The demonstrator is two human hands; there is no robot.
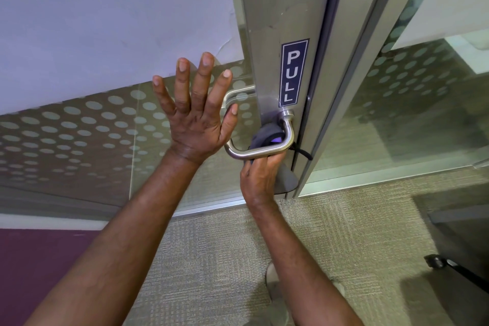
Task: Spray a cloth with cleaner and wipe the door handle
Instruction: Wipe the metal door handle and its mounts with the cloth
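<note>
Right hand [260, 177] — cloth [264, 136] against handle [264, 152]

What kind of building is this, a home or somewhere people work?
Most likely an office. The metal-framed glass door carries a PULL sign, the glass panels have frosted privacy dots, and the floor is commercial-looking carpet.

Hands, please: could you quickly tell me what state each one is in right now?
Left hand: open, fingers spread flat on the glass.
Right hand: closed, gripping the cloth at the door handle.
</note>
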